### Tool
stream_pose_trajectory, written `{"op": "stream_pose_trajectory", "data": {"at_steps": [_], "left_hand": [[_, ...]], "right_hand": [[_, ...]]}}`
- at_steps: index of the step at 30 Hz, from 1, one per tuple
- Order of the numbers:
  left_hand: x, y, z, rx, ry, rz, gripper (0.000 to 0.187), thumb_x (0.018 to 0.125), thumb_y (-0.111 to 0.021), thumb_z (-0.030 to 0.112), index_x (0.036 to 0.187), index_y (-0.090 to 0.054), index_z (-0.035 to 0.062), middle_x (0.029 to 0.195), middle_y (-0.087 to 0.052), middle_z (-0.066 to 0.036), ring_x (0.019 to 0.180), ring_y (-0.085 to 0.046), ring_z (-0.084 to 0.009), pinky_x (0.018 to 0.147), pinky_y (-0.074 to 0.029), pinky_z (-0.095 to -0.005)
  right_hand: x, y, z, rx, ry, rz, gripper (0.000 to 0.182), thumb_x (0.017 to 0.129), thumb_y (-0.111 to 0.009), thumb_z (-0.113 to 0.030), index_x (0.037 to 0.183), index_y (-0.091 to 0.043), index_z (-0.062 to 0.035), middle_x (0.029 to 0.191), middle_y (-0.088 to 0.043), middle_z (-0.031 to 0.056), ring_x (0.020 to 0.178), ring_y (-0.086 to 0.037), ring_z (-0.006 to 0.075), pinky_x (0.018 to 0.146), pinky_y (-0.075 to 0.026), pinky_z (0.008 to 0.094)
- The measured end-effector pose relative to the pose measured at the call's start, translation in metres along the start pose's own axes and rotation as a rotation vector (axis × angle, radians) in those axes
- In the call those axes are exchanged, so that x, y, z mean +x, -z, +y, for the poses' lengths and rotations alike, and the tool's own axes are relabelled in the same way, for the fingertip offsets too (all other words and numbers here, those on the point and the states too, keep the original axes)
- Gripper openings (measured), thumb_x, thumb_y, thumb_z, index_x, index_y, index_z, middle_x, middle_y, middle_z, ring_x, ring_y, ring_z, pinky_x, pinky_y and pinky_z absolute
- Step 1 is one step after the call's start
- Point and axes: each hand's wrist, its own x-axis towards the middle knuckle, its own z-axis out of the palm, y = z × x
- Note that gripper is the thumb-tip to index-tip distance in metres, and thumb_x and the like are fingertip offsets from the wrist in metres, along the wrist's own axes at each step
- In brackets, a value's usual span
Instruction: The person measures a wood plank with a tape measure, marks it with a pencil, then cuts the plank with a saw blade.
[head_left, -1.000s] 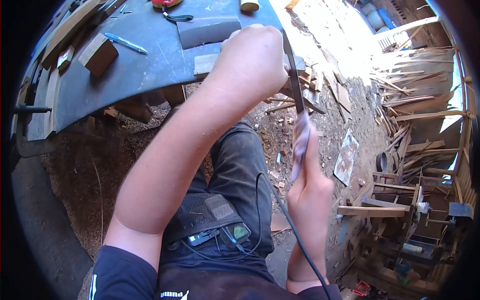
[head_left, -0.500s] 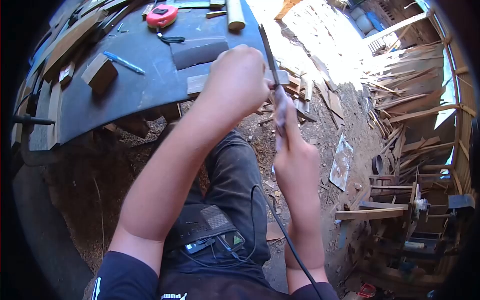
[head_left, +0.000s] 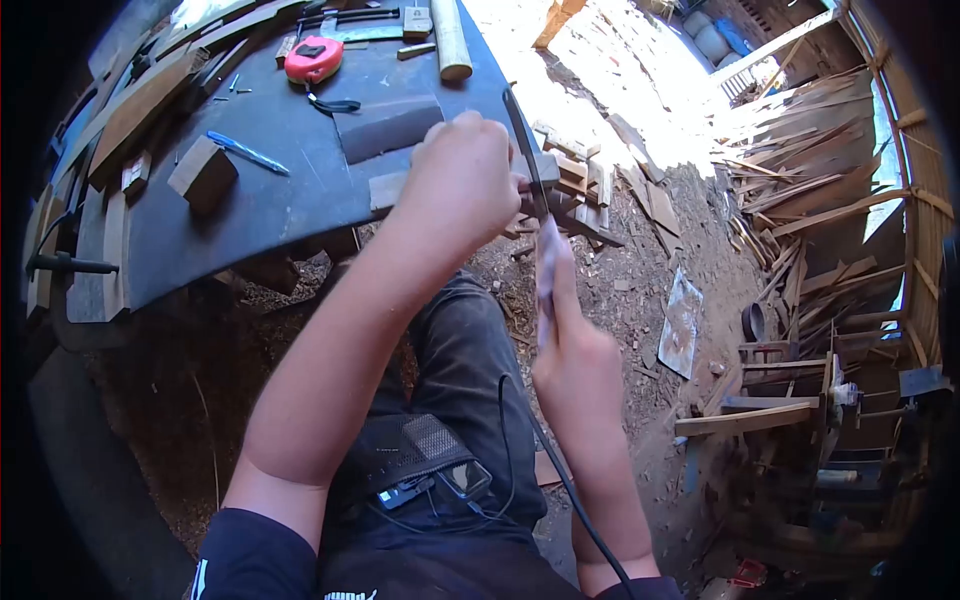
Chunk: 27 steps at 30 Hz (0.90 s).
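Two hands work one file [head_left: 522,150]: left hand [head_left: 462,185] clenched around its middle, right hand [head_left: 575,360] gripping the pale handle below. Filing looks underway. Next stroke needs steady, even pressure.

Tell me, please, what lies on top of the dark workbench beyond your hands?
On the workbench: a red tape measure, blue pen, wood block. The left hand covers part of its edge.

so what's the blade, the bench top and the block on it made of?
Blade: thin, dark, straight-edged, looks like metal, dull finish. Bench top: dark grey, smooth, scratched sheet; painted board or metal, can't tell. Block: brown with sawn faces, looks like raw wood.
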Motion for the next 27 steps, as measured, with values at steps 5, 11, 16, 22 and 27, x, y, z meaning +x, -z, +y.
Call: {"op": "stream_pose_trajectory", "data": {"at_steps": [5,11,16,22,27], "left_hand": [[-0.001,-0.003,-0.002,0.051,0.013,0.069,0.023,0.081,-0.081,0.014,0.091,-0.073,-0.0051,0.099,-0.069,-0.023,0.099,-0.068,-0.0399,0.092,-0.053,-0.0449],[-0.001,-0.004,0.001,0.063,-0.04,0.047,0.022,0.083,-0.08,0.016,0.092,-0.073,-0.0034,0.097,-0.069,-0.022,0.098,-0.068,-0.0394,0.091,-0.053,-0.0453],[-0.006,0.0,0.001,0.086,0.01,0.081,0.018,0.084,-0.08,0.016,0.091,-0.074,-0.0001,0.1,-0.069,-0.02,0.1,-0.068,-0.0402,0.093,-0.053,-0.0457],[-0.002,-0.005,0.0,0.053,-0.026,0.06,0.02,0.084,-0.08,0.016,0.092,-0.074,-0.0013,0.1,-0.069,-0.021,0.101,-0.067,-0.0381,0.092,-0.053,-0.0446],[-0.004,-0.002,0.002,0.055,0.022,0.034,0.022,0.085,-0.079,0.017,0.095,-0.074,-0.0015,0.104,-0.069,-0.021,0.104,-0.067,-0.0394,0.096,-0.052,-0.0454]], "right_hand": [[-0.027,0.004,0.021,0.056,0.122,0.067,0.068,0.1,-0.056,-0.007,0.162,-0.031,-0.0127,0.081,-0.069,0.0244,0.068,-0.07,0.0421,0.058,-0.051,0.0495],[0.021,0.01,0.001,-0.084,0.073,0.005,0.068,0.097,-0.06,-0.003,0.16,-0.037,-0.0141,0.077,-0.068,0.0255,0.07,-0.071,0.042,0.06,-0.051,0.0497],[-0.023,0.031,0.01,0.012,0.081,0.009,0.065,0.098,-0.06,-0.005,0.159,-0.039,-0.0148,0.073,-0.064,0.0264,0.065,-0.067,0.0434,0.058,-0.046,0.0526],[-0.036,0.03,0.008,0.033,-0.067,-0.081,0.064,0.097,-0.053,0.005,0.157,-0.041,-0.0127,0.091,-0.065,0.0322,0.084,-0.069,0.0473,0.063,-0.05,0.0326],[-0.045,-0.006,0.029,0.137,0.179,0.127,0.069,0.096,-0.059,0.003,0.16,-0.039,-0.0144,0.086,-0.068,0.0258,0.073,-0.071,0.0408,0.063,-0.052,0.0411]]}}
